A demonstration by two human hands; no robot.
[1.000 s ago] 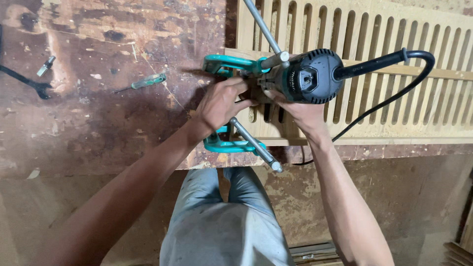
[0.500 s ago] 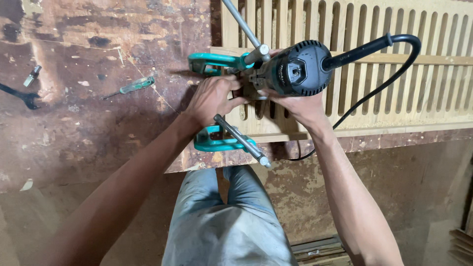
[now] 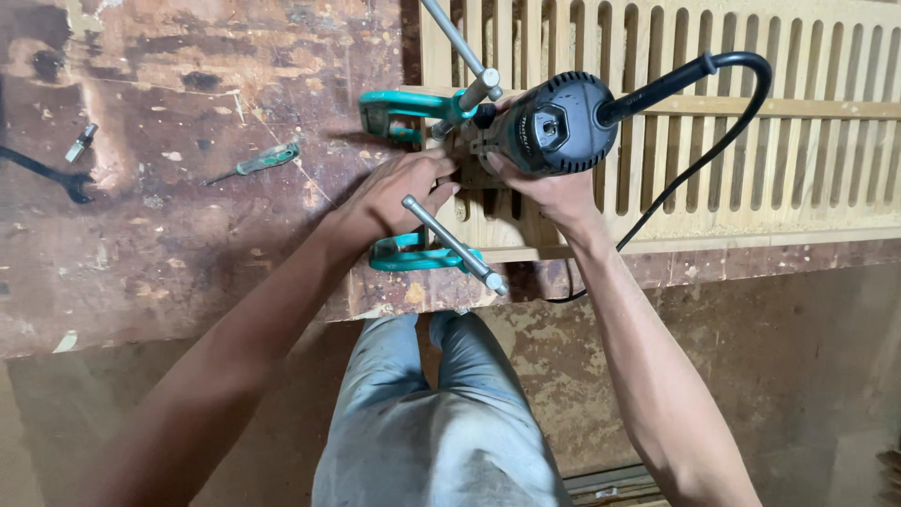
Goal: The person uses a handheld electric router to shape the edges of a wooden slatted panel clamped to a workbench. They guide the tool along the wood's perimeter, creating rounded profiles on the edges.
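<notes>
- On the worn brown surface (image 3: 169, 244), near its front edge, sits a pale wooden slatted panel (image 3: 751, 141); no boxes, bins or other containers in view.
- Router (image 3: 554, 122): one, black round motor body seen from above, standing upright on the panel's left end.
- Black cord (image 3: 694, 164): one, leaves the router's right side through a stiff sleeve, loops over the slats and drops past the surface edge.
- Right hand (image 3: 554, 192): wrapped on the near side of the router body, fingers closed against it.
- Left hand (image 3: 404, 188): fingers curled at the router's base on its left side, touching it; exact grip hidden by the hand itself.
- Hands sit close together, both on the router, one each side.
- Clamps: two, teal frames with grey metal bars. Far clamp (image 3: 408, 105) lies at the panel's top left corner, bar pointing up out of view. Near clamp (image 3: 422, 253) grips the panel's front left edge, bar slanting under the left hand.
- Screwdriver (image 3: 258, 161): one, green handle, lying loose on the surface, well left of the hands.
- Small metal bit (image 3: 80, 143): one, far left, beside a dark hose end (image 3: 52, 176).
- Panel slots: many, even, upright; count not clear since the panel runs out of view.
- Grey trousers (image 3: 432, 422) show below the surface edge.
</notes>
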